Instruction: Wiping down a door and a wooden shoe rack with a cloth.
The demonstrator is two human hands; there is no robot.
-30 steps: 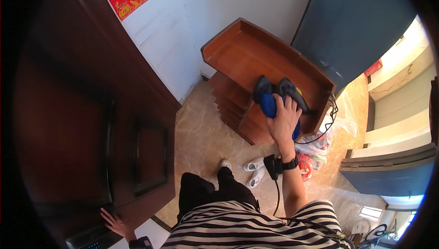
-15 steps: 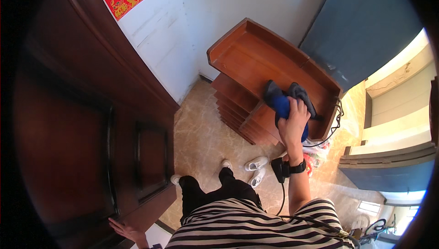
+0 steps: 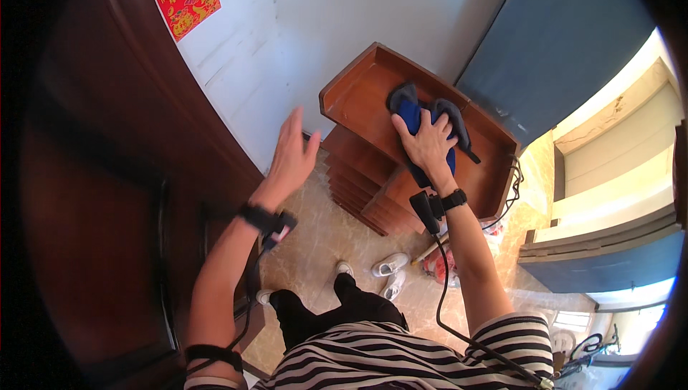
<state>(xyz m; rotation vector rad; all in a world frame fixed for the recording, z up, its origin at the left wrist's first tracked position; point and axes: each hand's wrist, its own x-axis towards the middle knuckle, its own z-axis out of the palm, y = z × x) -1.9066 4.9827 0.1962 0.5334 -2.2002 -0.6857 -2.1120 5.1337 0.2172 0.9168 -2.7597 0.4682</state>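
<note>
My right hand (image 3: 429,148) lies over a blue and dark grey cloth (image 3: 410,109), its fingers splayed and bent around the bunched fabric from above. The cloth rests on the tray-like top of a brown wooden rack (image 3: 362,93) with a raised rim. My left hand (image 3: 292,157) is in the air left of the rack, empty, fingers stretched upward and the thumb apart. Each wrist carries a black strap with a small device and a cable.
A dark wooden door (image 3: 107,196) stands at left, and a blue-grey door panel (image 3: 566,39) behind the rack. White shoes (image 3: 390,265) and red and clear plastic bags (image 3: 438,265) lie on the marbled floor (image 3: 308,247). A black cable (image 3: 516,182) hangs at the rack's right end.
My left hand has come up from low beside the dark door to near the rack. My right hand has moved the cloth toward the rack's back left, its fingers now more spread.
</note>
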